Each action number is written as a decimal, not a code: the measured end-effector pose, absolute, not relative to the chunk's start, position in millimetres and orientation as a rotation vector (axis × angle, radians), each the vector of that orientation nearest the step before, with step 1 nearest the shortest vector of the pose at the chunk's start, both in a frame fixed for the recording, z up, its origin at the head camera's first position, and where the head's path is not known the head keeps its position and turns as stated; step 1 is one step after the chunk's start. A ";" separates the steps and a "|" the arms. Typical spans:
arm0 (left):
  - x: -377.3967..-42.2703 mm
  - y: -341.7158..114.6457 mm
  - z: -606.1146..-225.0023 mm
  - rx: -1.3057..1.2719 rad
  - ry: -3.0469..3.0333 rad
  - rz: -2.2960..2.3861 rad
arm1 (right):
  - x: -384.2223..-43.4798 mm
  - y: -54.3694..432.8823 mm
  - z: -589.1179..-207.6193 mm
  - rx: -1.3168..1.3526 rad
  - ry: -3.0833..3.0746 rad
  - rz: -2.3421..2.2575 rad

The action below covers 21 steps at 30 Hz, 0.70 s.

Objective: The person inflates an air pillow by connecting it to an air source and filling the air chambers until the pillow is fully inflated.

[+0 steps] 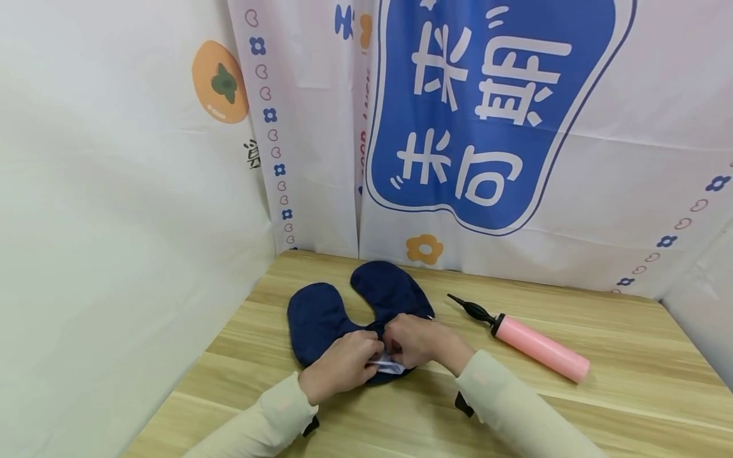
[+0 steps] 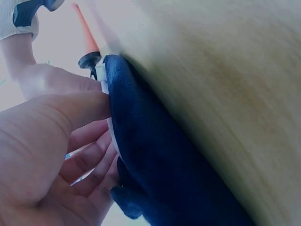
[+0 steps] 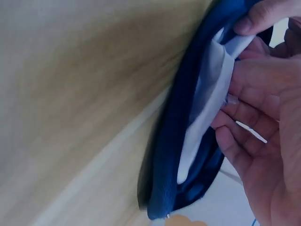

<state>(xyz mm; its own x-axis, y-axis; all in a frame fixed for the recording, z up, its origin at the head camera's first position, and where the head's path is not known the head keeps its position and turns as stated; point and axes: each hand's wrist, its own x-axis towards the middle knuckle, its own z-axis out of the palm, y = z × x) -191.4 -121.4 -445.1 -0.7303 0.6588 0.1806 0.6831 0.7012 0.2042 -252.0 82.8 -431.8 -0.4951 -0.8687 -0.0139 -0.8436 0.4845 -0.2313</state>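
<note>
A navy U-shaped neck pillow [image 1: 317, 321] lies on the table, its two lobes pointing away from me. Both hands work at its near curved part, where white inner material [image 1: 390, 367] shows through an opening. My left hand [image 1: 345, 361] pinches the navy edge, its thumb [image 2: 89, 106] on the fabric and the fingers curled behind. Close beside it, my right hand [image 1: 413, 340] holds the white inner layer [image 3: 209, 110] with curled fingers [image 3: 247, 110]. A small clear piece [image 3: 230, 100], perhaps a valve, sits at those fingertips. The pillow's inside is mostly hidden.
A pink hand pump [image 1: 541, 346] with a black nozzle lies to the right of the pillow on the wood-grain table [image 1: 635, 356]. A printed curtain [image 1: 321, 210] hangs along the back edge, and a white sheet [image 1: 114, 222] is on the left.
</note>
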 end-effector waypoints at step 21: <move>-196.8 -119.8 -426.8 -0.621 -2.582 -1.069 | -247.4 90.3 -417.2 -1.916 2.937 -0.927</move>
